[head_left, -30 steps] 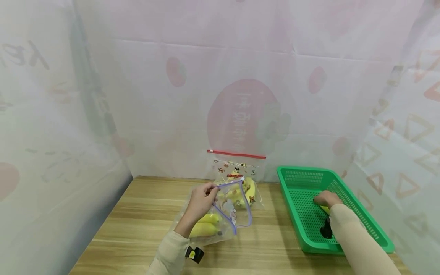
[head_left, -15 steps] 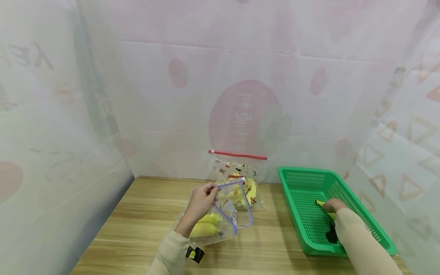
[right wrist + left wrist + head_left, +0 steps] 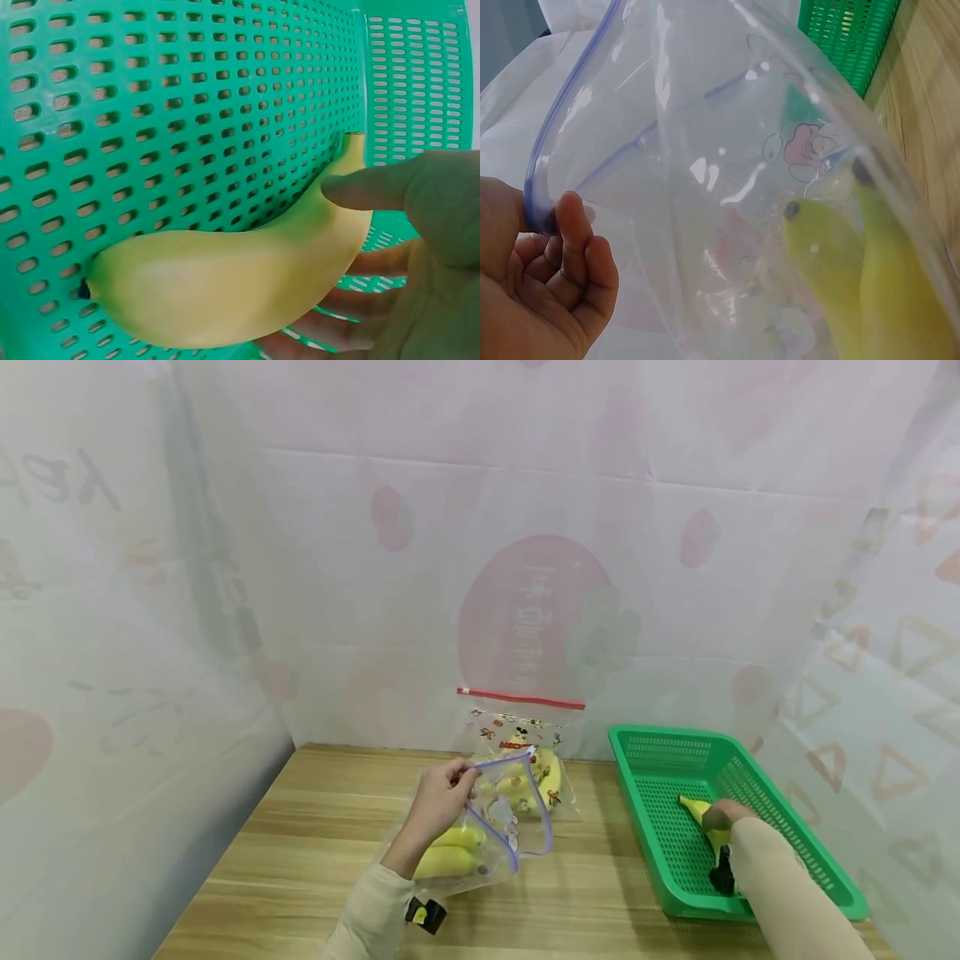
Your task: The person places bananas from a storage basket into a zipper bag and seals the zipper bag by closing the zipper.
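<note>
My left hand (image 3: 437, 802) pinches the purple-edged rim of a clear zip bag (image 3: 682, 225), and the bag's mouth gapes open toward the right. Inside that bag lie yellow bananas (image 3: 444, 862), their dark tips showing in the left wrist view. Over in the green basket (image 3: 645, 827), my right hand (image 3: 726, 815) holds a single banana (image 3: 217, 281). The thumb lies on one side near its stem and the fingers reach round the other side, partly hidden behind the fruit. The banana is lying along the basket's perforated floor.
Behind the purple-rimmed bag, a second clear bag with a red zip strip (image 3: 521, 698) leans against the back sheet, bananas (image 3: 550, 772) inside. The wooden table (image 3: 300, 827) runs up to pale printed sheets on the sides and back.
Within the basket, my right hand has shifted toward the near right, and more of the banana has come into view. My left hand keeps its pinch on the bag rim.
</note>
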Demonstrator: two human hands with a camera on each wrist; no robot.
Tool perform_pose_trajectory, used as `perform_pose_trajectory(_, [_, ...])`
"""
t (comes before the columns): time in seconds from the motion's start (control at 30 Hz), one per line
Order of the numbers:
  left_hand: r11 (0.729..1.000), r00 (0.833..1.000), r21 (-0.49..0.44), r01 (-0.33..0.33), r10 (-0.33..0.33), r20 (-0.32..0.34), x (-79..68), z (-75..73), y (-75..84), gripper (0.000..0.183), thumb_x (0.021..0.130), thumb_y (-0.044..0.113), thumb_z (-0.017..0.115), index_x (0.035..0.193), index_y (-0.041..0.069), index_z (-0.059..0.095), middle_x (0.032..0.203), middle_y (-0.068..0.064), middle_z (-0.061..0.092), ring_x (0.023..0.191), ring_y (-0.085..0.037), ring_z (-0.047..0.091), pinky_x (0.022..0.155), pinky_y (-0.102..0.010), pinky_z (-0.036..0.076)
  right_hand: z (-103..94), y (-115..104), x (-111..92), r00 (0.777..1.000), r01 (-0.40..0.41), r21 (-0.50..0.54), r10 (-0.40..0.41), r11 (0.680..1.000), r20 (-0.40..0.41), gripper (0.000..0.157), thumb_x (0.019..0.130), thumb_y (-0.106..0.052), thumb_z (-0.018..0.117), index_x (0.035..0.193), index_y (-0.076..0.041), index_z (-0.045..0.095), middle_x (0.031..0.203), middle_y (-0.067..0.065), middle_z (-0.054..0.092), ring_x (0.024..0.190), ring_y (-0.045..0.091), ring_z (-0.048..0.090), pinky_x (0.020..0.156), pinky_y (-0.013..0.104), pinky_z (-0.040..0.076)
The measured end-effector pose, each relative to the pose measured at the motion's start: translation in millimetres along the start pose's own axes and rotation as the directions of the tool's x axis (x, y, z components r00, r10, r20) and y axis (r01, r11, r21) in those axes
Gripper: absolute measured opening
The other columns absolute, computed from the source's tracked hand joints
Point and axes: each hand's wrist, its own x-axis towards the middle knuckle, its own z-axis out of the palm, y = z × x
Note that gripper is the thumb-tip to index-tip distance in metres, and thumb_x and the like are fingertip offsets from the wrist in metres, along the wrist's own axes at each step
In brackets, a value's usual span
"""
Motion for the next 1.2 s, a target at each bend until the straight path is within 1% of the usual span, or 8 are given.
perform_pose_trajectory(0.17, [1.000,1.000,-0.003,0.003,-0.003,-0.003,-0.8,-0.2,1.2,0.016,0.097,0.012,0.054,0.090,0.005,0.067,0.067,-0.002,0.059,0.061,-0.015,0.057,0.049,-0.025,0.045,6.5,4,1,0.998,-0.016,0.027,0.014,1.000,0.062,0.046,0.092,-0.007,0.053,0.118,0.028,0.038,0.107,0.038,0.047,0.097,0.044,0.053,0.077,0.044,0.051])
perform_pose_trajectory(0.27, [1.000,1.000,-0.007,-0.003,0.003,-0.003,-0.6,0.0,0.9,0.016,0.097,0.012,0.054,0.089,0.005,0.067,0.067,-0.002,0.059,0.060,-0.015,0.057,0.048,-0.025,0.046,8.1,4,2,0.998,-0.021,0.007,0.020,1.000,0.061,0.047,0.092,-0.008,0.055,0.117,0.027,0.039,0.107,0.038,0.047,0.093,0.040,0.055,0.075,0.042,0.051])
perform_pose_trajectory(0.33, [1.000,1.000,-0.007,-0.005,0.005,-0.005,-0.6,0.0,0.7,0.016,0.097,0.011,0.054,0.089,0.005,0.067,0.066,-0.002,0.059,0.060,-0.015,0.057,0.048,-0.025,0.046,8.4,3,2,0.998,-0.022,0.022,0.021,1.000,0.066,0.045,0.092,-0.009,0.055,0.114,0.027,0.041,0.103,0.035,0.049,0.089,0.035,0.056,0.073,0.040,0.051])
perform_pose_trajectory(0.47, [1.000,1.000,-0.009,0.000,0.000,-0.007,-0.9,-0.3,0.6,0.016,0.097,0.011,0.054,0.089,0.005,0.067,0.066,-0.001,0.059,0.060,-0.015,0.057,0.049,-0.025,0.047,10.2,2,1,0.997,-0.041,0.141,0.030,0.989,0.073,0.042,0.091,-0.012,0.055,0.108,0.025,0.041,0.092,0.028,0.052,0.081,0.031,0.059,0.068,0.037,0.051])
perform_pose_trajectory(0.57, [1.000,1.000,-0.014,0.000,0.000,-0.006,-0.5,-0.1,-0.8,0.016,0.097,0.011,0.054,0.089,0.005,0.067,0.066,-0.002,0.059,0.060,-0.015,0.057,0.049,-0.025,0.047,11.0,1,-1,0.998,-0.043,0.244,0.031,0.969,0.054,0.040,0.088,-0.012,0.054,0.104,0.022,0.040,0.086,0.025,0.054,0.074,0.028,0.061,0.063,0.035,0.051])
perform_pose_trajectory(0.73, [1.000,1.000,-0.022,0.000,-0.001,-0.004,-0.4,-0.5,-1.4,0.016,0.097,0.012,0.054,0.089,0.005,0.067,0.067,-0.002,0.059,0.060,-0.015,0.057,0.049,-0.025,0.047,9.0,-6,-3,1.000,0.005,0.323,-0.011,0.946,0.017,0.041,0.088,-0.014,0.050,0.106,0.020,0.038,0.081,0.024,0.057,0.068,0.026,0.062,0.059,0.034,0.052])
perform_pose_trajectory(0.9, [1.000,1.000,-0.019,0.009,-0.009,0.000,0.4,-0.6,-1.7,0.017,0.097,0.013,0.053,0.090,0.007,0.067,0.068,-0.002,0.059,0.061,-0.015,0.058,0.050,-0.026,0.047,2.2,-14,-7,0.998,0.057,0.409,-0.054,0.911,-0.017,0.049,0.090,-0.018,0.049,0.113,0.022,0.032,0.083,0.025,0.057,0.069,0.028,0.065,0.062,0.040,0.055])
perform_pose_trajectory(1.2, [0.999,1.000,-0.026,0.021,-0.021,0.001,2.2,0.1,-2.3,0.016,0.097,0.012,0.054,0.090,0.006,0.067,0.067,-0.002,0.058,0.060,-0.016,0.056,0.048,-0.024,0.046,-9.6,-29,-15,0.987,0.160,0.477,-0.150,0.864,-0.059,0.050,0.094,-0.024,0.049,0.118,0.018,0.035,0.087,0.021,0.058,0.070,0.026,0.063,0.067,0.045,0.054])
